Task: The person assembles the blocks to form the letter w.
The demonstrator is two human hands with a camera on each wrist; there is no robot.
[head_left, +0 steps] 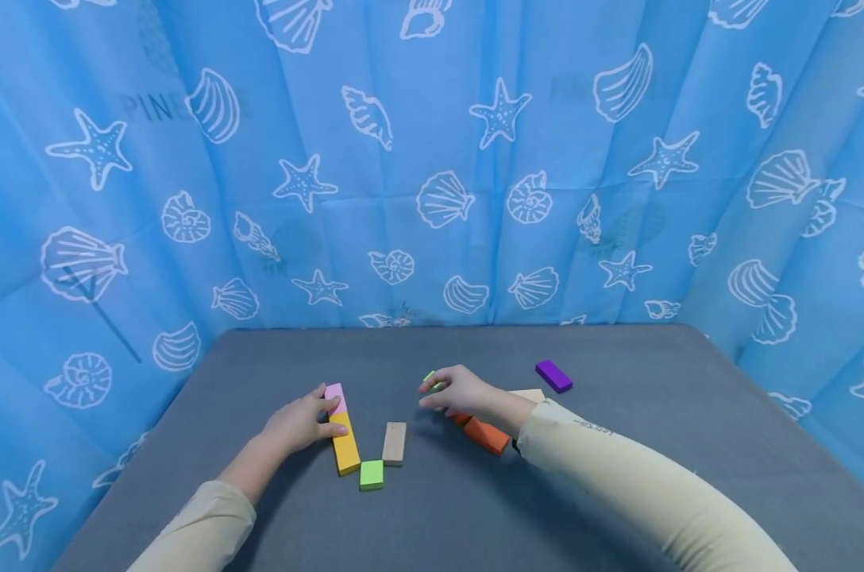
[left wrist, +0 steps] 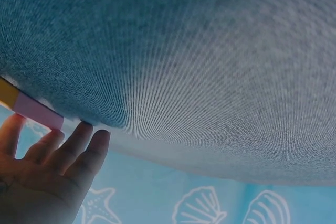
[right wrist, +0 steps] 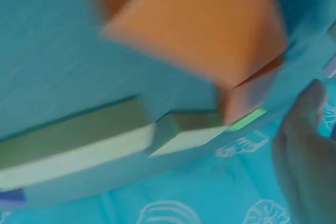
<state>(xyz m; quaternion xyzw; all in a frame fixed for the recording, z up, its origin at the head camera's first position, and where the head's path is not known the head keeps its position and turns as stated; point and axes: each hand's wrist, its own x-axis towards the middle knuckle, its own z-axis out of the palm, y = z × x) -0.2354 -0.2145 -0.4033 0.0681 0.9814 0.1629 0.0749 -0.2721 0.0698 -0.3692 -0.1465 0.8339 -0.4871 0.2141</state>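
On the left, a pink block (head_left: 335, 393) lies end to end with a yellow block (head_left: 345, 453). My left hand (head_left: 296, 421) rests against this row, its fingers at the pink block and its thumb over the yellow one. The left wrist view has the fingers extended beside the pink block (left wrist: 38, 110). My right hand (head_left: 468, 393) is over the middle of the table with fingers apart and nothing between them. Just behind its fingertips shows part of a green block (head_left: 430, 376). Orange blocks (head_left: 486, 436) lie under the right wrist, partly hidden by it.
A plain wooden block (head_left: 395, 443) and a light green block (head_left: 371, 475) sit between the hands. Toward the back right is a purple block (head_left: 553, 376). A pale wooden block (head_left: 528, 394) shows behind the right forearm. Blue curtain (head_left: 418, 159) borders the grey table (head_left: 618, 477).
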